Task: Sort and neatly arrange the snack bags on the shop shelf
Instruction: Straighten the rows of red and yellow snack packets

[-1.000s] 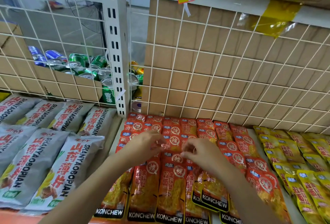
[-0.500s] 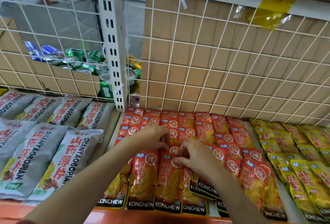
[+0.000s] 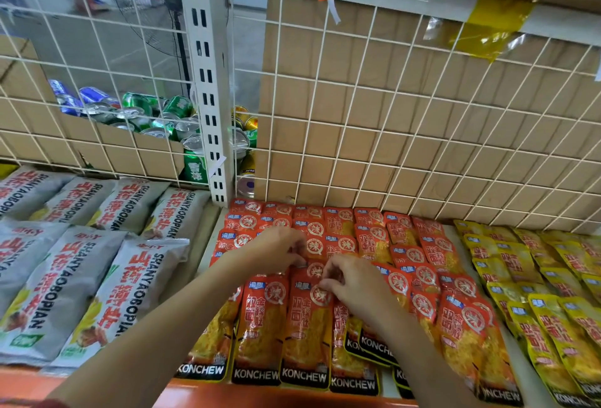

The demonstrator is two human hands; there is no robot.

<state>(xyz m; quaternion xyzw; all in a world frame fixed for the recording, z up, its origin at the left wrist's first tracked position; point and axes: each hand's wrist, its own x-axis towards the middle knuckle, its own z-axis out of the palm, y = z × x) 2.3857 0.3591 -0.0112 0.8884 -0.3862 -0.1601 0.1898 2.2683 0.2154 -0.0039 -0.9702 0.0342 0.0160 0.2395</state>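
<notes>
Red KONCHEW snack bags (image 3: 304, 326) lie in overlapping rows in the middle section of the shelf. My left hand (image 3: 276, 250) sits over the middle rows with its fingers curled down onto the top edge of a red bag. Just to its right, my right hand (image 3: 353, 284) pinches the top of a front-row red bag (image 3: 312, 297) between thumb and fingers. Several bags at the front right (image 3: 374, 344) lie skewed over one another.
Grey SHANYAOBOPIAN bags (image 3: 81, 277) fill the left section and yellow bags (image 3: 533, 277) the right. A white wire grid (image 3: 390, 134) backed by cardboard closes the rear. Drink cans (image 3: 156, 115) lie behind the white upright post (image 3: 208, 82). An orange shelf lip (image 3: 260, 396) runs along the front.
Both hands stayed on the red bags; my right hand slid toward me and left, from the middle rows to the top of a front-row bag. The camera view shifted slightly.
</notes>
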